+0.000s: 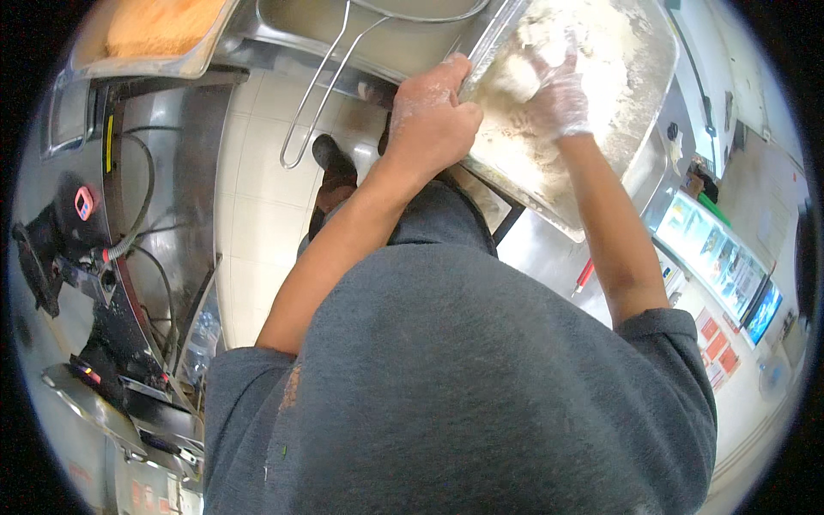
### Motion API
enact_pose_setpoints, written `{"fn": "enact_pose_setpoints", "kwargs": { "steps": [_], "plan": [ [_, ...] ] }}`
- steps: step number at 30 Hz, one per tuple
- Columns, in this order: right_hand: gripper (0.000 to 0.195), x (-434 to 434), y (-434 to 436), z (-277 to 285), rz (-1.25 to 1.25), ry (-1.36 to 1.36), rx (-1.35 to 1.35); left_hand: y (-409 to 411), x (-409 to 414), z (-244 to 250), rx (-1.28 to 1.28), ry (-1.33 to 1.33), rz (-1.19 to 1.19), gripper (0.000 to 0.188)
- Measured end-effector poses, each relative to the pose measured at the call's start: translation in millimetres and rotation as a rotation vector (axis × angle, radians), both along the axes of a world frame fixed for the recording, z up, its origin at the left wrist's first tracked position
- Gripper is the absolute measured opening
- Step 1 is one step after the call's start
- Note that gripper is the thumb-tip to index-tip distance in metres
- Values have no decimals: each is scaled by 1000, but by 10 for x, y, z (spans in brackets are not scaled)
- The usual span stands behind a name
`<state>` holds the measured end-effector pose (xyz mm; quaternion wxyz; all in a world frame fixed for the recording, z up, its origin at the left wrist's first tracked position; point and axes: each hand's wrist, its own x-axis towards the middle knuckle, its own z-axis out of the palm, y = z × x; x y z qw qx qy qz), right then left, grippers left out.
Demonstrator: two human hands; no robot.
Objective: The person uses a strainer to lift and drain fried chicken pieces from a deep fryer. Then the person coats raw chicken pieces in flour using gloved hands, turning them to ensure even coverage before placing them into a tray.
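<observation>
My left hand (438,116), bare and dusted with white powder, grips the near left rim of a large metal tray (666,71). White flour (515,151) covers much of the tray's bottom. My right hand (561,103), in a clear plastic glove, is down in the flour with its fingers spread. Beside those fingers lies a pale, flour-coated lump (515,78); whether the fingers touch it is hard to tell. Glare washes out the upper part of the tray.
Left of the tray, a wire strainer's long handle (320,96) juts out over a metal basin (290,46) of cloudy liquid. A container with orange crumbs (151,29) stands at the upper left. A red-handled tool (584,277) lies on the steel counter. Hoses (151,187) hang at left.
</observation>
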<state>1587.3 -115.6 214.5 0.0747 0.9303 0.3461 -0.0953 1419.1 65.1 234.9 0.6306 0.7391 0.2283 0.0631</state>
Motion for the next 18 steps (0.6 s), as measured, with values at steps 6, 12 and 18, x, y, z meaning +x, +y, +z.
{"fn": "enact_pose_setpoints", "kwargs": {
  "steps": [6,12,18],
  "plan": [
    [91,692,15,-109,-86,-70,-73,26,22,23,20,4,11,34],
    [82,1560,-6,-179,-188,-55,-26,-10,0,84,20,71,8,32],
    [73,1004,-60,-142,-126,-105,-46,-16,63,65,202,-2,63,22]
  ]
}}
